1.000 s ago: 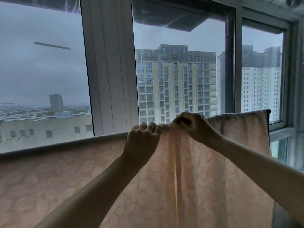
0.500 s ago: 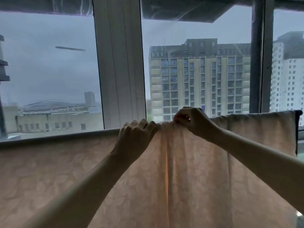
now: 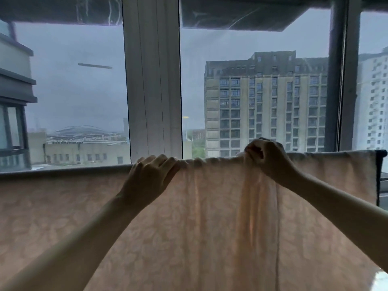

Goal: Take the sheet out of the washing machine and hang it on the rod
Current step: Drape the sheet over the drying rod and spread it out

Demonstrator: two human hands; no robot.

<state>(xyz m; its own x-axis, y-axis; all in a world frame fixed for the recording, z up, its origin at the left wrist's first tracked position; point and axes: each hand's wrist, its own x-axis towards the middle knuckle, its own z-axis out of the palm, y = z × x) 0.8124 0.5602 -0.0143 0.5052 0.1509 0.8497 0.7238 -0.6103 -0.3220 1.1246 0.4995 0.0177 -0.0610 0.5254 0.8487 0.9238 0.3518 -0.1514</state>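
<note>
A pale pink sheet (image 3: 69, 208) with a faint leaf pattern hangs over a horizontal rod, which it covers along the whole width; only a dark tip (image 3: 381, 153) shows at the far right. My left hand (image 3: 150, 179) holds the sheet's top fold, fingers curled over it. My right hand (image 3: 267, 158) pinches a bunch of fabric at the top fold, about a forearm's length to the right. Creases run down the cloth between and below the hands.
Behind the sheet stands a large window with a white mullion (image 3: 152, 80) and a dark frame post (image 3: 341, 80). Outside are high-rise buildings (image 3: 266, 101) and a grey sky. The washing machine is not in view.
My hands have drawn apart along the top fold, the right one sliding right with a bunch of fabric, spreading the creased middle. The camera has moved closer and turned a little left.
</note>
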